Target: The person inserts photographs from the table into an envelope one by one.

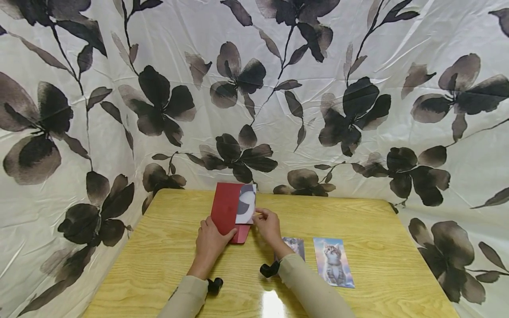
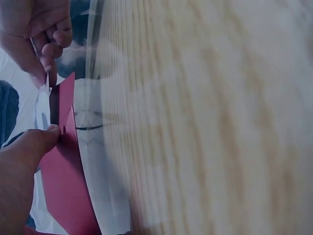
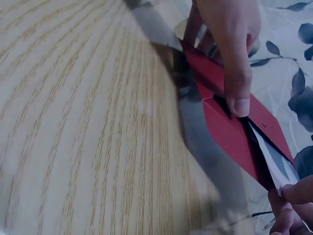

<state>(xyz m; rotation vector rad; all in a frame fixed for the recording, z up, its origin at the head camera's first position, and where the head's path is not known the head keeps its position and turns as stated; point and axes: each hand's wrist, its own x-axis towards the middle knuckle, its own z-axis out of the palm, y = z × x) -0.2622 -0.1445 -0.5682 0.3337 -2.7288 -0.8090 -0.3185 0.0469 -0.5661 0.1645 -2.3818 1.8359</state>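
- Red envelope is being held up over the far side of a table, its stiff, matte paper catching little shine.
- Floral fabric is hanging behind, creased and white, carrying black and taupe blooms.
- Wooden table is spreading beneath, yellow and streaked with grain, reflecting a bright patch at the near edge.
- Left hand, below a beige sleeve, is gripping the envelope's lower part, thumb pressing at its opening.
- Right hand is pinching a card's outer edge between thumb and finger.
- Kitten print, glossy and rectangular, is lying at the right; a second print is resting beside it, partly hidden by the right wrist.
- White-and-grey card is sitting partly inside the envelope, one side protruding.
- Tapered flap is projecting below the card.
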